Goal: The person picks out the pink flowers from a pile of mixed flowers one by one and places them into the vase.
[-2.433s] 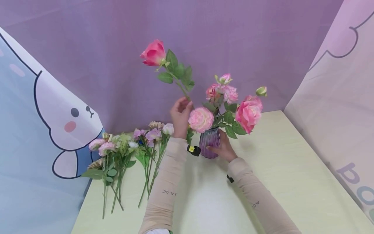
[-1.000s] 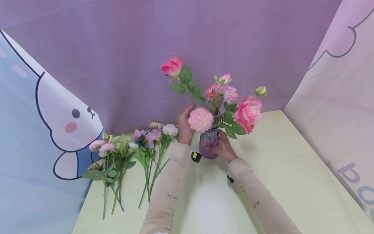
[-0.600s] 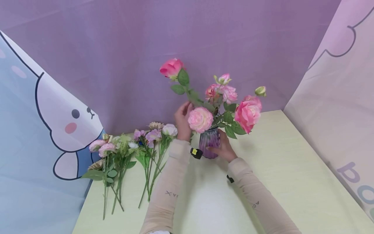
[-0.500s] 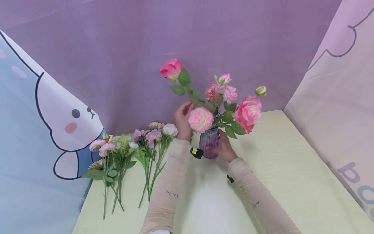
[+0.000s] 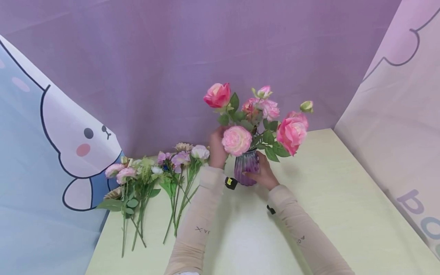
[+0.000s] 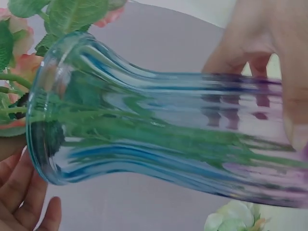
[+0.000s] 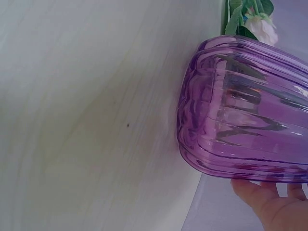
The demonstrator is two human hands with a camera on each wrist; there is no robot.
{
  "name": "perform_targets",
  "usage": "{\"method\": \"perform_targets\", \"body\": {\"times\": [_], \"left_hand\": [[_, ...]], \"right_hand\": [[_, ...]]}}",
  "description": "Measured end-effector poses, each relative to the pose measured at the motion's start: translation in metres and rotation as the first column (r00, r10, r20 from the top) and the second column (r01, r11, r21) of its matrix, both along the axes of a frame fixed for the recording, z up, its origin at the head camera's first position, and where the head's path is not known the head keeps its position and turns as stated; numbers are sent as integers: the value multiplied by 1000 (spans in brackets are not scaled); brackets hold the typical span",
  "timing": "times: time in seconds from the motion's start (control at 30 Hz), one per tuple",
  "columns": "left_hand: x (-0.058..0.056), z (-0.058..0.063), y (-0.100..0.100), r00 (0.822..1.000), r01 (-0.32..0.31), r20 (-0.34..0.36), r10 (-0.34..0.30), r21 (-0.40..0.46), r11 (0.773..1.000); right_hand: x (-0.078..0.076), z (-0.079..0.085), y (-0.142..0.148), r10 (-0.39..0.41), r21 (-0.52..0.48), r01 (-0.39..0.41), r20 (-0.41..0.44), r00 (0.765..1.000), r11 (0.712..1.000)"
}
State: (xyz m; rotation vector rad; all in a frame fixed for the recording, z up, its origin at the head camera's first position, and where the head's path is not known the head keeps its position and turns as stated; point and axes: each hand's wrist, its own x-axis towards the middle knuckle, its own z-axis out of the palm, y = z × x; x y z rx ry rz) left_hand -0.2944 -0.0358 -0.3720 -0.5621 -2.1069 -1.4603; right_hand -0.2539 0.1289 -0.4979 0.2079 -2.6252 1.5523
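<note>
A ribbed glass vase [image 5: 245, 170], blue-grey at the top and purple below, stands on the table with several pink artificial flowers in it. My right hand [image 5: 264, 173] grips its right side, thumb across the front. To the left of the flowers my left hand [image 5: 218, 149] holds a deep pink rose [image 5: 218, 95] by its stem. A pale pink flower [image 5: 236, 141] partly hides that hand's fingers. In the left wrist view, the left fingers [image 6: 29, 197] are right by the vase rim [image 6: 36, 120], and green stems [image 6: 168, 134] show through the glass.
Several artificial flowers lie on the left of the table, among them pink ranunculus-like blooms [image 5: 126, 174], lilac blooms [image 5: 180, 158] and a white one [image 5: 200, 152]. A purple cloth [image 5: 154, 76] hangs behind the table [image 5: 343, 198], with printed cloths on both sides.
My left hand has brought the deep pink rose down and to the right, its head now lower and closer to the other flowers. My right hand has stayed on the vase.
</note>
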Motion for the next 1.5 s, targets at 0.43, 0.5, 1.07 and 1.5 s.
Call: {"method": "perform_targets", "body": {"times": [0.43, 0.5, 1.07, 1.5], "left_hand": [[6, -3, -2, 999, -33, -5, 33, -141, 989], [6, -4, -2, 999, -37, -4, 37, -144, 989], [15, -16, -14, 995, -80, 51, 88, -140, 987], [41, -27, -68, 993, -4, 118, 11, -63, 998]], "right_hand": [[2, 3, -1, 3, -10, -3, 13, 1000, 1000], [3, 4, -2, 3, -11, -3, 16, 1000, 1000], [1, 2, 1, -1, -12, 1, 4, 1000, 1000], [1, 3, 0, 9, 2, -9, 17, 1000, 1000]]}}
